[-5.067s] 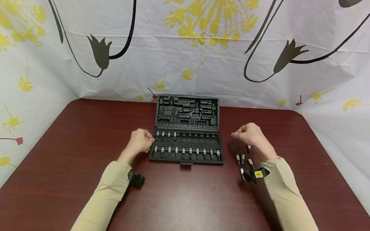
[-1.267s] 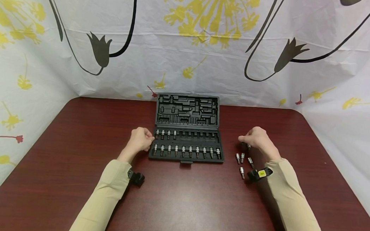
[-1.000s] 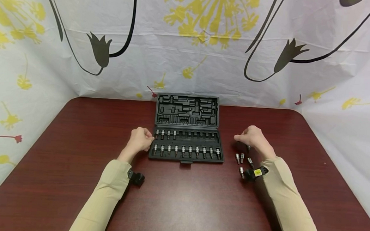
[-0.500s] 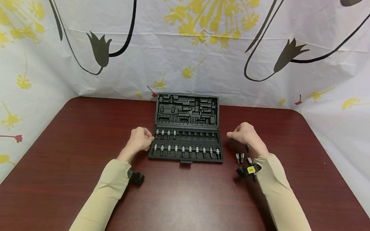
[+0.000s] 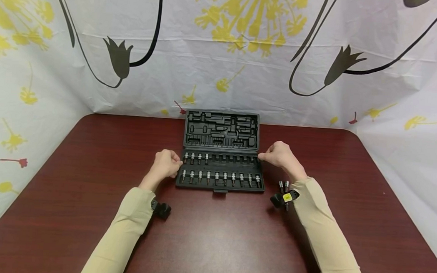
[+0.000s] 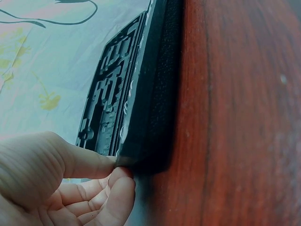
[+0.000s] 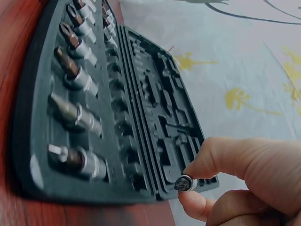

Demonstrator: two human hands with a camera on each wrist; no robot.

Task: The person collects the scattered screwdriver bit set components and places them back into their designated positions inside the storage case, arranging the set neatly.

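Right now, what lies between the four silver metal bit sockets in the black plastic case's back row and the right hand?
A run of unfilled moulded slots lies between those bit sockets and the right hand; the head view shows it.

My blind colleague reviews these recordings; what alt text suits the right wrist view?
The right hand's grip pinches a bit socket near an open black case; one row inside holds more bit sockets, another has empty slots.

Head view is bright; the table (image 5: 216,240) has soft glare at six o'clock, shadow at five. Wrist views look bluish, blurrier.
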